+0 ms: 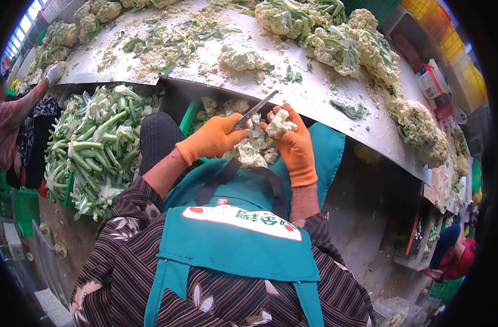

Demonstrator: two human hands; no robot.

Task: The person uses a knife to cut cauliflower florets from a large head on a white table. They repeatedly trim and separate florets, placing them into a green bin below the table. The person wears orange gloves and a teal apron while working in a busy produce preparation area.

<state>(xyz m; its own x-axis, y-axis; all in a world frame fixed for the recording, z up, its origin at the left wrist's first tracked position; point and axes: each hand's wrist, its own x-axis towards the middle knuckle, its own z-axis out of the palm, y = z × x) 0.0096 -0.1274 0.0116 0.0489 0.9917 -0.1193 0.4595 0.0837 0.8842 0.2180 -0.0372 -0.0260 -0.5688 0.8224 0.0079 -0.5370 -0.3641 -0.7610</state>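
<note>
My left hand [212, 137], in an orange glove, grips a knife [255, 110] whose blade slants up and to the right. In my right hand [296, 149], gloved the same way, a small cauliflower floret [280, 123] is held between fingers and thumb. The blade points just left of the floret, apart from it as far as I can see. Below both hands, cut cauliflower florets [251, 155] fill a green crate [191, 116] at the table's near edge. My hands and a teal apron [232, 241] partly hide that crate.
A metal-topped table [240, 86] carries cauliflower heads [334, 49], a trimmed piece [242, 58] and leaf scraps. Left of my knee stands a crate heaped with cut stalks [97, 147]. One co-worker [16, 122] reaches in at far left; another person [457, 253] is at far right.
</note>
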